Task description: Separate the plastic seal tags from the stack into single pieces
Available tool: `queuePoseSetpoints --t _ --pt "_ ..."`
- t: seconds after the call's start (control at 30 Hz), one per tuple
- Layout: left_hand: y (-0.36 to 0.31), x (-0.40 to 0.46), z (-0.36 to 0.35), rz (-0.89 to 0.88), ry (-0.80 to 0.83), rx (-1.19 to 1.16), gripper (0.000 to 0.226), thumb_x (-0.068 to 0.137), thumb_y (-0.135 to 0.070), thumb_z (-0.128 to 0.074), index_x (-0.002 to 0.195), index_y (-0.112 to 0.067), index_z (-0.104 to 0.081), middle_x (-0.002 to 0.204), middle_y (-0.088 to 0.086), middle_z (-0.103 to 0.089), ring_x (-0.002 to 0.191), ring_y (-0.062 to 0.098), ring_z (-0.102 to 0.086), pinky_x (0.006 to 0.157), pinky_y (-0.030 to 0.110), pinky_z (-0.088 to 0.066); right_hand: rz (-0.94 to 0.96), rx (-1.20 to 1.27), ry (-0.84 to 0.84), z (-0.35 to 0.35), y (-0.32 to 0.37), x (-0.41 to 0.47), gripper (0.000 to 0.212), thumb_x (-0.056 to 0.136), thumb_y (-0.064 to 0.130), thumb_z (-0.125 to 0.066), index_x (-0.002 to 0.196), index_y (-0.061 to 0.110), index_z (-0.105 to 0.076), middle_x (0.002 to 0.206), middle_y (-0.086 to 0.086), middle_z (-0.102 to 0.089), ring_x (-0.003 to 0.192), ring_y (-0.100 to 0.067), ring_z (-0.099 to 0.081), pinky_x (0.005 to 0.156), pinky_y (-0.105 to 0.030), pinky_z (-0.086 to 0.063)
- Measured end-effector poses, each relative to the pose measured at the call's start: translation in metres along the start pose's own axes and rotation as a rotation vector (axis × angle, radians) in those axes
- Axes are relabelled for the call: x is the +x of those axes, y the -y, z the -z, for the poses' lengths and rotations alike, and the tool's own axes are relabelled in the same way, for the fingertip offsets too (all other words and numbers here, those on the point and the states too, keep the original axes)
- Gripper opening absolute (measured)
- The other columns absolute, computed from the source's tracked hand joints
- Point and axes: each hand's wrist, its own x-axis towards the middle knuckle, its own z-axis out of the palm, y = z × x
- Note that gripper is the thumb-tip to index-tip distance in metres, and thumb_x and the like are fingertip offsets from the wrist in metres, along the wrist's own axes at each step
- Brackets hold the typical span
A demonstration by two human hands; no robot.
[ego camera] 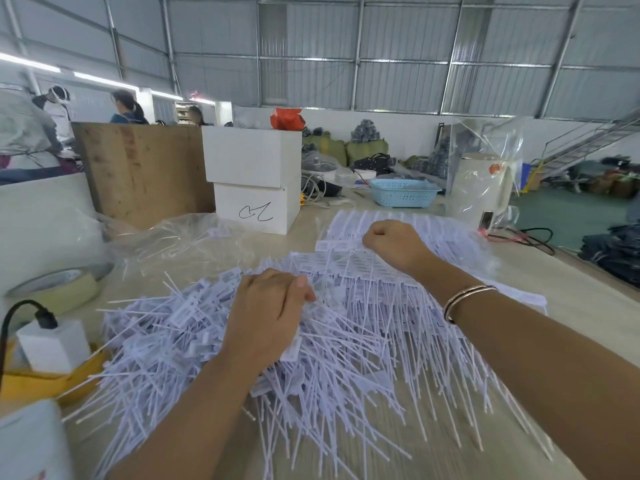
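Here I see both hands down in a big spread of white plastic seal tags that covers the middle of the pale table. The left hand sits knuckles up on the near heap, fingers curled and thumb pressed forward, pinching some of the loose tags; exactly how many it holds I cannot tell. The right hand is farther out, closed in a fist over a joined strip of tags whose flat label ends still lie side by side in a row, and it grips that strip at its far edge. A thin bracelet circles the right wrist. Behind the right hand more joined sheets of tags lie flat, while the loose single pieces fan out toward me with their thin tails pointing every way. To the left lie a roll of tape, a white block with a black cable on something yellow, and crumpled clear plastic. Two white boxes stand stacked at the table's far side beside a brown board, with a light blue basket to their right.
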Motion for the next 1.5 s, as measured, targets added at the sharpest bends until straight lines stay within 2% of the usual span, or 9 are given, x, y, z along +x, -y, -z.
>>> queuePoseSetpoints --t 0.13,0.37,0.47,0.67,0.8,1.0,1.23,1.33,1.5 --pt "-0.001 0.000 0.003 0.008 -0.020 -0.028 0.061 0.096 -0.045 -0.016 0.093 -0.025 -0.074 0.085 -0.010 -0.071 0.092 0.011 -0.058 0.086 0.031 -0.029 0.066 -0.319 -0.212 0.014 0.000 0.006 0.026 0.091 0.038 -0.051 0.080 0.017 -0.062 0.089 0.000 -0.062 0.079 -0.016 -0.048 0.093 -0.035 -0.022" --pt "-0.002 0.000 0.004 0.020 -0.065 -0.078 0.060 0.096 -0.042 -0.017 0.089 -0.026 -0.074 0.085 -0.011 -0.070 0.094 0.012 -0.058 0.086 0.026 -0.025 0.108 -0.421 -0.522 0.066 0.008 0.007 0.020 0.088 0.033 -0.047 0.085 0.019 -0.061 0.093 0.001 -0.048 0.078 -0.021 -0.047 0.091 -0.036 -0.021" --pt "-0.007 0.003 0.008 0.011 -0.166 -0.173 0.050 0.097 -0.040 -0.023 0.098 -0.024 -0.070 0.094 -0.009 -0.068 0.098 0.016 -0.060 0.093 0.040 -0.034 0.241 -0.507 -0.577 0.075 0.023 -0.006 0.027 0.090 0.041 -0.050 0.083 0.018 -0.062 0.089 0.001 -0.047 0.070 -0.020 -0.044 0.092 -0.037 -0.021" --pt "-0.019 0.010 0.016 0.115 -0.243 -0.347 0.039 0.091 -0.052 -0.034 0.114 -0.028 -0.054 0.100 -0.013 -0.061 0.101 0.007 -0.057 0.097 0.054 -0.039 0.553 -0.539 -0.437 0.063 0.053 -0.061 0.034 0.088 0.047 -0.057 0.069 0.022 -0.045 0.079 0.004 -0.045 0.069 -0.020 -0.048 0.086 -0.035 -0.019" --pt "-0.029 0.011 0.013 0.122 -0.182 -0.369 0.036 0.091 -0.050 -0.043 0.117 -0.027 -0.048 0.095 -0.014 -0.060 0.093 0.002 -0.056 0.091 0.033 -0.044 0.586 -0.490 -0.422 0.055 0.059 -0.088 0.035 0.085 0.052 -0.060 0.068 0.024 -0.046 0.077 0.007 -0.042 0.068 -0.017 -0.042 0.078 -0.028 -0.012" --pt "-0.042 0.011 0.012 0.170 -0.144 -0.499 0.035 0.090 -0.056 -0.047 0.073 -0.025 -0.054 0.064 -0.012 -0.059 0.052 0.008 -0.048 0.049 0.015 -0.036 0.627 -0.423 -0.246 0.043 0.064 -0.099 0.035 0.084 0.054 -0.055 0.068 0.025 -0.044 0.071 0.013 -0.043 0.068 -0.014 -0.041 0.078 -0.031 -0.016" --pt "-0.039 0.009 0.010 0.189 -0.100 -0.502 0.029 0.093 -0.038 -0.050 0.066 -0.030 -0.058 0.062 -0.010 -0.062 0.050 0.018 -0.046 0.048 0.017 -0.034 0.640 -0.513 -0.129 0.037 0.055 -0.103 0.033 0.090 0.057 -0.038 0.099 0.033 -0.059 0.085 0.015 -0.060 0.086 -0.007 -0.048 0.079 -0.031 -0.014" --pt "-0.041 0.008 0.010 0.148 -0.077 -0.522 0.028 0.089 -0.040 -0.047 0.069 -0.023 -0.058 0.064 -0.003 -0.062 0.052 0.029 -0.047 0.048 0.028 -0.035 0.642 -0.528 -0.052 0.035 0.055 -0.104 0.039 0.096 0.051 -0.035 0.083 0.025 -0.061 0.075 0.009 -0.061 0.072 -0.009 -0.047 0.076 -0.030 -0.014" --pt "-0.044 0.006 0.009 0.102 -0.081 -0.505 0.034 0.089 -0.041 -0.052 0.060 -0.023 -0.055 0.053 -0.003 -0.054 0.042 0.007 -0.040 0.046 0.014 -0.030 0.596 -0.505 0.041 0.036 0.054 -0.103 0.037 0.097 0.048 -0.037 0.074 0.022 -0.052 0.058 0.006 -0.043 0.050 -0.006 -0.034 0.079 -0.032 -0.027"
